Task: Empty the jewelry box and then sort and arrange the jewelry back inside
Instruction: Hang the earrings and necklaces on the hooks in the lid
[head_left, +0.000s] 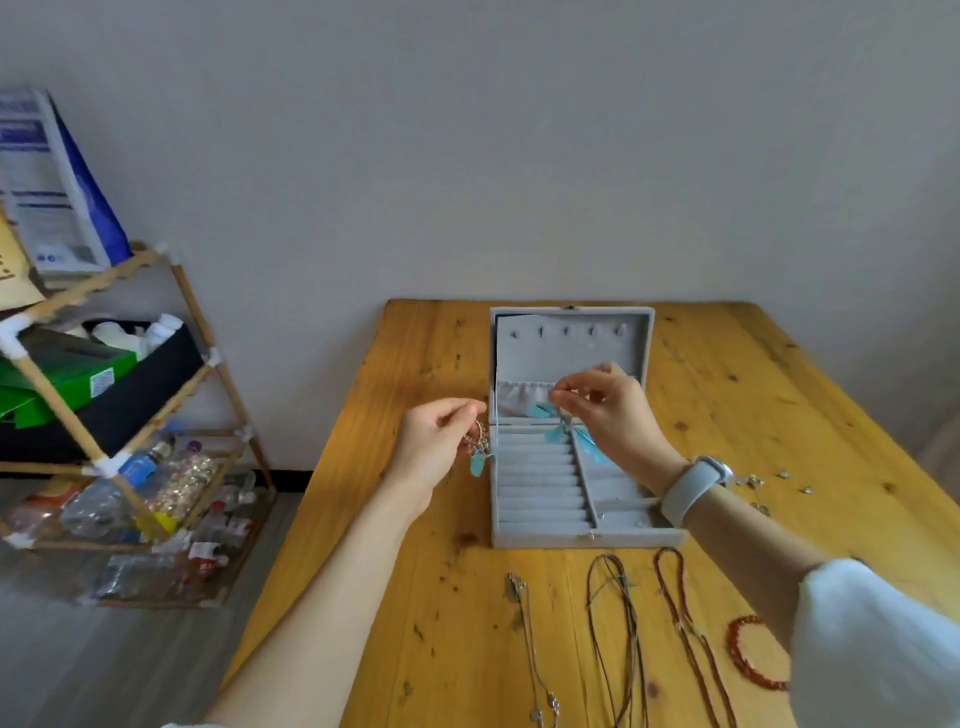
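Observation:
A grey velvet jewelry box lies open on the wooden table, its lid upright with small hooks. My left hand pinches a silver hoop earring with turquoise drops just left of the box. Over the box, my right hand holds a matching turquoise feather earring that dangles above the ring rolls. In front of the box lie a silver chain, a dark cord necklace, a reddish bead necklace and a red bead bracelet.
Small silver earrings or studs are scattered on the table right of the box. A bamboo shelf with bottles, boxes and papers stands on the floor to the left. A grey watch sits on my right wrist.

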